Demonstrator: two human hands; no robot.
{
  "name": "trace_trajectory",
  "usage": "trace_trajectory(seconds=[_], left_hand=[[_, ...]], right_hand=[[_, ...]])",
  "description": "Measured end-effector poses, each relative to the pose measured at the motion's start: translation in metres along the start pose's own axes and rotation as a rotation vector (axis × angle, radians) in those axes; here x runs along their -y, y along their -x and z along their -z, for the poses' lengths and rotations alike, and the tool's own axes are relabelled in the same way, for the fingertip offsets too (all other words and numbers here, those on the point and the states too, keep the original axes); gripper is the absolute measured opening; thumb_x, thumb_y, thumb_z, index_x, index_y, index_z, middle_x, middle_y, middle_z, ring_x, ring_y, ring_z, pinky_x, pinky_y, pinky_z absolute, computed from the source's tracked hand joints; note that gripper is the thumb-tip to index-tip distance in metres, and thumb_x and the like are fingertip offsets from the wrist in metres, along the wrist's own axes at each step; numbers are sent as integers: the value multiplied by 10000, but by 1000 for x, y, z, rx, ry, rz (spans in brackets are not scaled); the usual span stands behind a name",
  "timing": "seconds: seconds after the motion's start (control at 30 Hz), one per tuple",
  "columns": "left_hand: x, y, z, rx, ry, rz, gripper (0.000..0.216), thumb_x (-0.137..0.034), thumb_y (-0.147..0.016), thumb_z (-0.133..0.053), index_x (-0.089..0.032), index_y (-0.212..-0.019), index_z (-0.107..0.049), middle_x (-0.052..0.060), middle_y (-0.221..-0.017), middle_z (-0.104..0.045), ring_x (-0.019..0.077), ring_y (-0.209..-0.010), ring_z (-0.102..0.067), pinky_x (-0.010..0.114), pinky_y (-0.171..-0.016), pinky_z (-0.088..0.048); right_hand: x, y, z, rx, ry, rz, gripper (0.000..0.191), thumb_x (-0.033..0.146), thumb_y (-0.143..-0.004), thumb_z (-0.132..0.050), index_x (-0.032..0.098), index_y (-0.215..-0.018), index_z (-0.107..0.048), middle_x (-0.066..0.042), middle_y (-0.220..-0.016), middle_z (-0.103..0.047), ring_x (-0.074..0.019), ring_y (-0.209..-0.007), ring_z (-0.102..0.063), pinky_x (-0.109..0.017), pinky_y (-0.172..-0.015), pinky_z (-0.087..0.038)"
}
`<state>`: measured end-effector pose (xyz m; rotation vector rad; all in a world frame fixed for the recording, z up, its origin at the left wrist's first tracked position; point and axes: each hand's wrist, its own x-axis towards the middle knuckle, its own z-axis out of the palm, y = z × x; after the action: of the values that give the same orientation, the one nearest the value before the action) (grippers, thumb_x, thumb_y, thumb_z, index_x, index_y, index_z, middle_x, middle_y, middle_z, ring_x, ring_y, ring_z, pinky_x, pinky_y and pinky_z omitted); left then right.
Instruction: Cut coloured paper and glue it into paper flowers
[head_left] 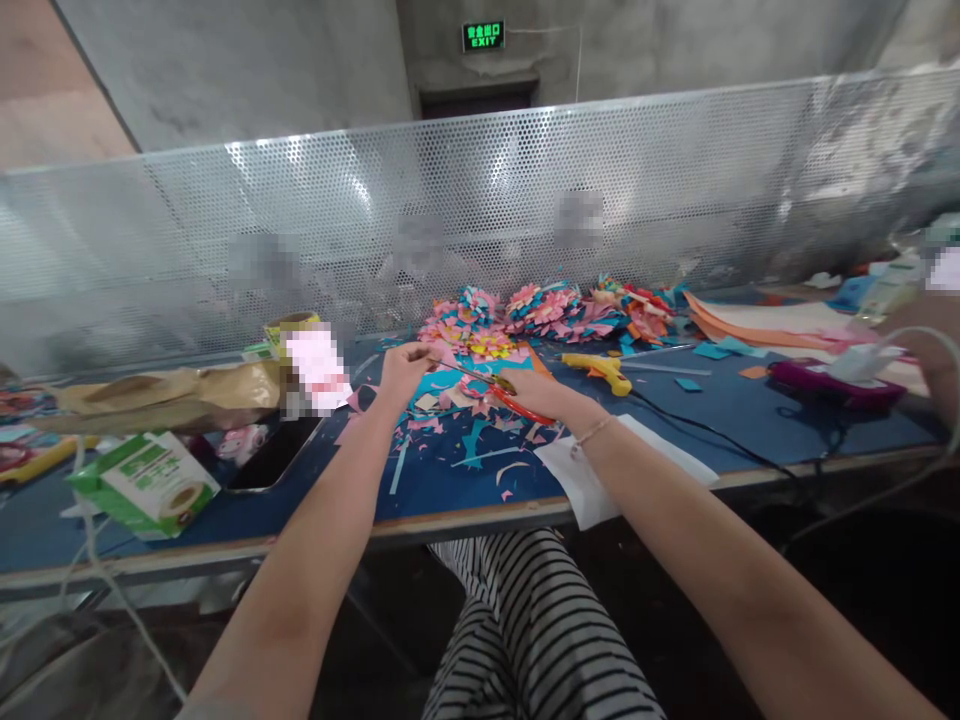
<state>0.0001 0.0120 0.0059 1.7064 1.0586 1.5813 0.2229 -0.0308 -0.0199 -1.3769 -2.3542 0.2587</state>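
My right hand (pixel 536 392) is closed around the red handles of a pair of scissors (pixel 517 403), whose blades point left. Between the fingers of my left hand (pixel 405 366) is a small piece of pink paper (pixel 444 354), right at the blade tips. Whether the blades touch the paper I cannot tell. Under both hands lie pink, blue and cream paper scraps (pixel 474 440) on the blue tabletop (pixel 427 492). Just behind them stands a heap of pink, blue and yellow paper flowers (pixel 487 335).
A yellow glue gun (pixel 600 370) with a black cord lies to the right, near a white sheet (pixel 637 460) and a purple tissue box (pixel 836 385). To the left are a phone (pixel 277 455), a green-white box (pixel 146 485) and brown paper (pixel 172 395). A perforated metal panel (pixel 480 190) rises behind.
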Motion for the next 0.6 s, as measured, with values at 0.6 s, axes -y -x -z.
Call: trace_trajectory(seconds=[0.6], left_hand=[[3, 0, 0, 7, 19, 15, 210, -308, -536, -754, -138, -633, -679, 21, -559, -634, 127, -552, -582, 270, -586, -490]], right_hand=[[-10, -7, -4, -18, -19, 61, 508, 619, -824, -430, 143, -940, -565, -100, -912, -622, -194, -766, -549, -287, -665, -397]])
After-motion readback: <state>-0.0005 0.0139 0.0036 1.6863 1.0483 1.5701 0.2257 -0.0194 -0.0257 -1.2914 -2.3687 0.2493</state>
